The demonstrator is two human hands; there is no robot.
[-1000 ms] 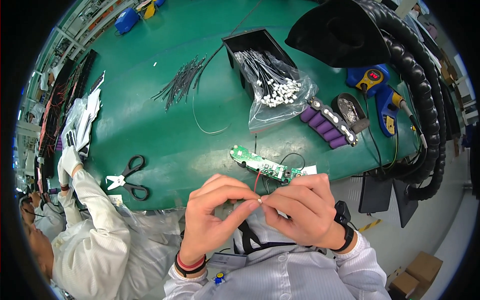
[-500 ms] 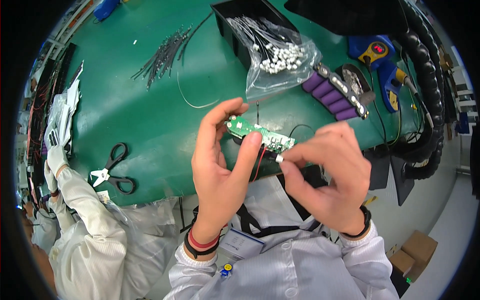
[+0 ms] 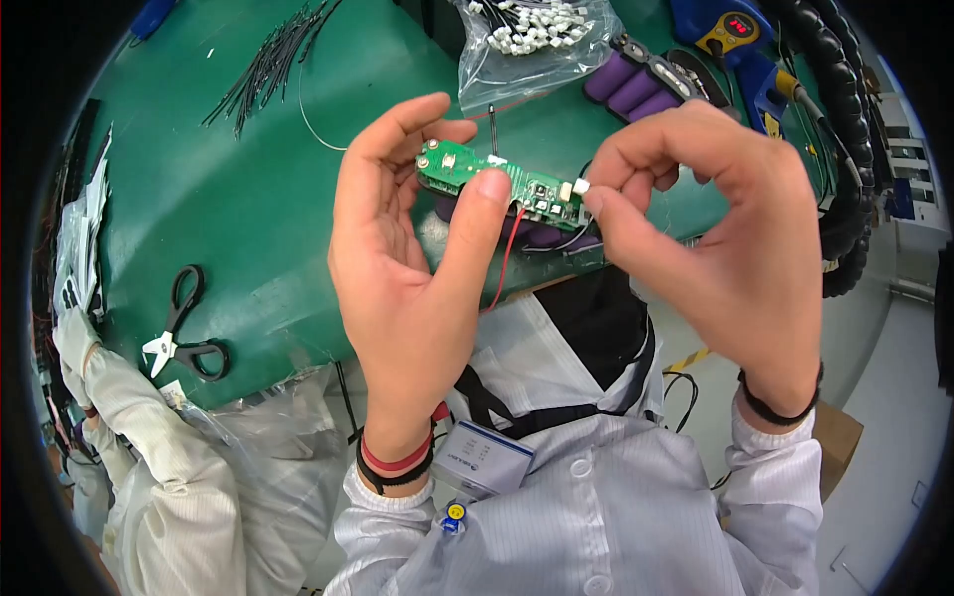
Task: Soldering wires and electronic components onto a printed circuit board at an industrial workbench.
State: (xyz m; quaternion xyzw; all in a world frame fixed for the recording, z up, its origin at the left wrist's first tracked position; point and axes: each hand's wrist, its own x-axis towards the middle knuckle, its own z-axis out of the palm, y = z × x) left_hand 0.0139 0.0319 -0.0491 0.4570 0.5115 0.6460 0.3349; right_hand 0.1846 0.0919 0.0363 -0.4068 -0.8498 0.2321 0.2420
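Observation:
Above the near edge of the table, my left hand [image 3: 412, 263] holds a green circuit board [image 3: 452, 164], its thumb pressed on the board's face. Purple cells [image 3: 542, 235] show just under the board, partly hidden by it. From the board's near side hangs a red wire [image 3: 508, 253]. Thumb and forefinger of my right hand [image 3: 720, 228] pinch a small white plug [image 3: 581, 186] at the board's right end. The plug is right beside a white socket [image 3: 565, 191]; whether it is seated cannot be told. A black lead [image 3: 493, 129] stands out from the board's far side.
Black-handled scissors [image 3: 177, 333] lie at the left. Farther off are a bundle of black wires [image 3: 268, 70], a clear bag of white-plugged leads [image 3: 542, 50], a purple battery pack [image 3: 636, 84] and a blue soldering station [image 3: 720, 30]. A co-worker's gloved hand [image 3: 75, 343] is at far left.
My right hand has brought the white plug from the board's near side up to its right end. Both hands and the board sit higher in the picture, and the whole view has shifted.

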